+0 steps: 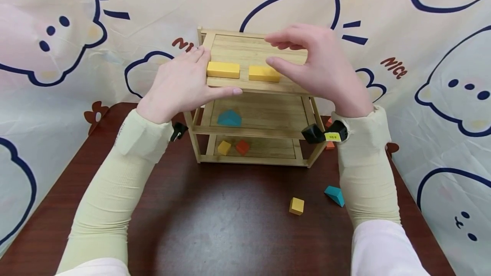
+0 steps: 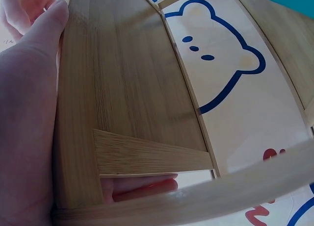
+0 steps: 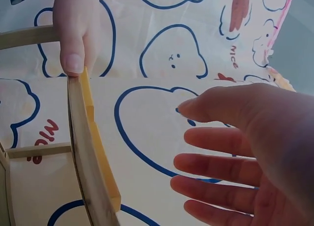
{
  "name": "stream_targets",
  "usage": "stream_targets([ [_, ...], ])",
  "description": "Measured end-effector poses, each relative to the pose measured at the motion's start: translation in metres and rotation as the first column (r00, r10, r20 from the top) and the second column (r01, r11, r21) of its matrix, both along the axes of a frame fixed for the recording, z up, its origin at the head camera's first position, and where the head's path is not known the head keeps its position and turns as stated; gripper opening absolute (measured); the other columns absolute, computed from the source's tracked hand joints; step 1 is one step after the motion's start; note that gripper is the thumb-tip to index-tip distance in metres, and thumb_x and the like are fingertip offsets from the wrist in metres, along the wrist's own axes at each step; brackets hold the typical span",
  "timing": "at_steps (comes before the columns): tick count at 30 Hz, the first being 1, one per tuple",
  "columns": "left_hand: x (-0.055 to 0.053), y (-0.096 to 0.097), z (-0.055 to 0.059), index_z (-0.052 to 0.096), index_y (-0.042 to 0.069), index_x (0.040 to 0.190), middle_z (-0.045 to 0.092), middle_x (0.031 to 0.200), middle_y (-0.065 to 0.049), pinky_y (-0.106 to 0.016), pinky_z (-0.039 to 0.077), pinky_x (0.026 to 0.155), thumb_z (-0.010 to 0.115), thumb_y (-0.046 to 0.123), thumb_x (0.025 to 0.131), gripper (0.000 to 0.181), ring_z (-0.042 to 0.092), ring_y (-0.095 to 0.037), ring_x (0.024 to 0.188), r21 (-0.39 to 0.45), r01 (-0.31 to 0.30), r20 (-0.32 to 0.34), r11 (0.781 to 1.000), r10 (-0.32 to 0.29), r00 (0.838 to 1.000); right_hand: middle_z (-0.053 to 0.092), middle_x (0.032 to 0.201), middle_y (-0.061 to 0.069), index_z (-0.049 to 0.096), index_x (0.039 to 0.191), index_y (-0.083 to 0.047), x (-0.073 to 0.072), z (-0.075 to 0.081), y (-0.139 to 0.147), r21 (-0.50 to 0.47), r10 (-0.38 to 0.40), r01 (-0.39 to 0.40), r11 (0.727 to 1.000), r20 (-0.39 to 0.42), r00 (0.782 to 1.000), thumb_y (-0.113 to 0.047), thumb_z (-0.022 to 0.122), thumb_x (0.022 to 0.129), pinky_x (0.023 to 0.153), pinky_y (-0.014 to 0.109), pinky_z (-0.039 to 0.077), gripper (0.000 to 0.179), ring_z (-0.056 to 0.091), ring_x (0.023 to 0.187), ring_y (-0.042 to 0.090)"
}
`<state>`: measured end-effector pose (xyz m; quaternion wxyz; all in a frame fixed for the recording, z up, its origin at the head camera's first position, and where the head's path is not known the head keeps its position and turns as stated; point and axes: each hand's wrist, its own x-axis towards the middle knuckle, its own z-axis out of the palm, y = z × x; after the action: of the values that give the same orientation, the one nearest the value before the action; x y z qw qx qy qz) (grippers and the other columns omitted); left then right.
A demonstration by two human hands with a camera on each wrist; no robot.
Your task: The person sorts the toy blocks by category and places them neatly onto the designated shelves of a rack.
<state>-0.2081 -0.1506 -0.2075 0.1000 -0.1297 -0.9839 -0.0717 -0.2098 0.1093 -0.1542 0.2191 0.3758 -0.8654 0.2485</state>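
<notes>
Two long yellow blocks point(image 1: 223, 70) lie end to end near the front edge of the top shelf point(image 1: 241, 50) of a wooden rack point(image 1: 249, 131), a small gap between them. The left hand point(image 1: 180, 82) rests on the left end of that shelf, its fingers straight and its thumb stretched along the front edge, just before the nearer block; the left wrist view shows fingertips beyond the shelf's side rail. The right hand point(image 1: 320, 61) hangs over the right part of the top shelf, near the right-hand block, holding nothing, with the thumb well apart from the fingers and the fingers spread in the right wrist view. On the middle shelf point(image 1: 268, 112) sits a blue block point(image 1: 229, 118), towards the left; on the bottom shelf point(image 1: 272, 148) a small yellow block point(image 1: 224, 148) and a red block point(image 1: 242, 147) lie near each other. The rack stands on a dark brown counter point(image 1: 215, 225). In front of it are a yellow cube point(image 1: 296, 206) and, beside the right sleeve point(image 1: 368, 182), a blue wedge point(image 1: 335, 195). Orange-red pieces point(image 1: 329, 145) show partly hidden by the rack's right side. Behind hangs a pale cloth point(image 1: 115, 37) with blue-outlined cartoon animals.
</notes>
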Motion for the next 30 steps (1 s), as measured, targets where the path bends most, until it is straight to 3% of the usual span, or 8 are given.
stream_targets([
  [7,0.0,-0.001,0.0,0.018,0.004,0.149,0.028,0.147,-0.019,-0.055,0.036,0.094,0.03,0.092,0.063,0.124,0.034,-0.037,0.128,-0.004,-0.004,0.004,1.0,0.004,1.0,0.063,0.109,-0.007,0.068,0.116,-0.018,0.02,-0.009,0.01,-0.042,-0.012,0.011,0.999,-0.016,1.0,-0.03,0.069,0.085,0.087,0.03,0.042,0.033,0.053,0.1,0.01],
  [14,-0.001,-0.001,0.0,0.017,0.004,0.149,0.025,0.149,-0.019,-0.056,0.036,0.094,0.029,0.092,0.064,0.123,0.031,-0.037,0.13,-0.014,-0.003,0.008,1.0,0.003,1.0,0.065,0.107,-0.001,0.069,0.112,-0.01,0.042,-0.018,0.013,-0.082,0.039,-0.046,0.996,-0.089,0.995,-0.019,0.073,0.083,0.087,0.032,0.042,0.031,0.055,0.102,0.012],
  [22,0.0,-0.001,0.0,0.017,0.004,0.149,0.024,0.149,-0.019,-0.055,0.038,0.093,0.03,0.092,0.064,0.123,0.031,-0.036,0.13,-0.01,-0.001,0.005,1.0,0.002,1.0,0.065,0.111,-0.001,0.068,0.115,-0.012,0.053,-0.032,0.022,-0.081,0.021,-0.03,0.996,-0.101,0.995,-0.017,0.076,0.08,0.083,0.034,0.045,0.036,0.057,0.103,0.013],
  [30,0.0,0.0,0.0,0.018,0.004,0.149,0.028,0.148,-0.019,-0.055,0.041,0.088,0.03,0.092,0.063,0.124,0.035,-0.035,0.128,-0.011,-0.003,-0.004,1.0,0.003,1.0,0.066,0.107,0.002,0.069,0.113,-0.009,0.063,-0.045,0.03,-0.102,0.053,-0.066,0.993,-0.122,0.991,-0.011,0.078,0.076,0.083,0.032,0.045,0.038,0.059,0.101,0.015],
])
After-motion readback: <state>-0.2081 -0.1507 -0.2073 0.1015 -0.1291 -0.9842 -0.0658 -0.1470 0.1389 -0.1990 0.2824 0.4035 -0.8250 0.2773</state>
